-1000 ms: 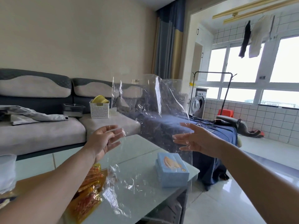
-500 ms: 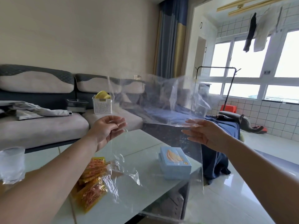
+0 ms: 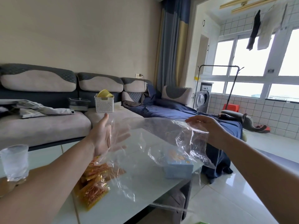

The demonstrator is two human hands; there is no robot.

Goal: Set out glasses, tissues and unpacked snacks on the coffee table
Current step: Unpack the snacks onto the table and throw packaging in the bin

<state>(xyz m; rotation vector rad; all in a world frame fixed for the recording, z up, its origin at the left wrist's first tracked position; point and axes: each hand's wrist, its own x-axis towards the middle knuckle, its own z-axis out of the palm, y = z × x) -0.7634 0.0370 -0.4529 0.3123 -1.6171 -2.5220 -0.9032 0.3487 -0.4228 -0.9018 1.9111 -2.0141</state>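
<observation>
A large clear plastic bag [image 3: 155, 139] stretches between my hands above the glass coffee table [image 3: 145, 196]. My left hand [image 3: 103, 135] is flat with the thumb up, its straight fingers showing through the film. My right hand [image 3: 207, 126] grips the bag's crumpled far edge with curled fingers. Several orange-gold snack packets [image 3: 95, 181] lie in a heap on the table under my left forearm. A blue tissue box [image 3: 178, 168] sits near the table's right edge, seen through the plastic. A frosted glass [image 3: 14, 162] stands at the far left.
A grey and navy corner sofa [image 3: 48, 125] runs behind the table, carrying a white basket [image 3: 104, 103], a dark tray [image 3: 78, 104] and loose cloths. On the right are a tiled floor [image 3: 242, 183], a clothes rack [image 3: 233, 88] and a washing machine [image 3: 203, 98].
The plastic bag has dropped from upright in front of me to a low sheet over the table. My left hand went from curled on the film to flat. Both hands moved lower.
</observation>
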